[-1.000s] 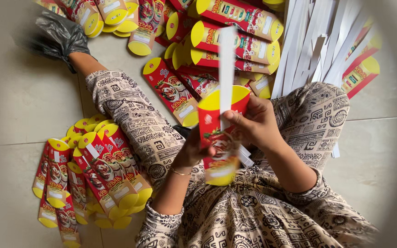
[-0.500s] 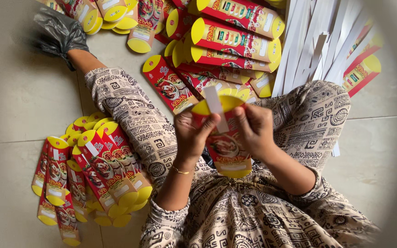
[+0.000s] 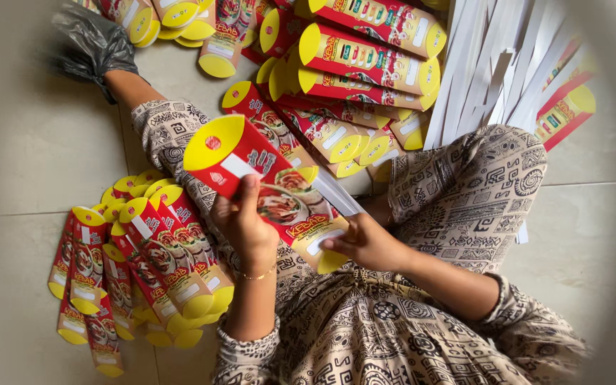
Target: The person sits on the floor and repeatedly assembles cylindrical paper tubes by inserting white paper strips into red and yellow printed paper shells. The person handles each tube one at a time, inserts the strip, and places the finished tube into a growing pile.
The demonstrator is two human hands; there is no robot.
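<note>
I hold a flat red packet with yellow rounded ends (image 3: 251, 153) over my lap, tilted with one yellow end up to the left. My left hand (image 3: 247, 224) grips its middle from below, thumb on the printed face. My right hand (image 3: 365, 242) pinches the lower yellow end. A thin white strip (image 3: 340, 196) shows just behind the packet, between my hands; whether it is attached I cannot tell.
A fanned stack of similar packets (image 3: 144, 264) lies on the tiled floor at my left. More packets (image 3: 365, 57) are heaped ahead, beside a pile of white paper strips (image 3: 493, 64). A black plastic bag (image 3: 94, 43) covers my foot. My patterned knee (image 3: 479, 185) rises at right.
My right hand held a long white strip up from the upright packet; the strip has left that hand. The packet has swung down and leftward, and both hands now hold it.
</note>
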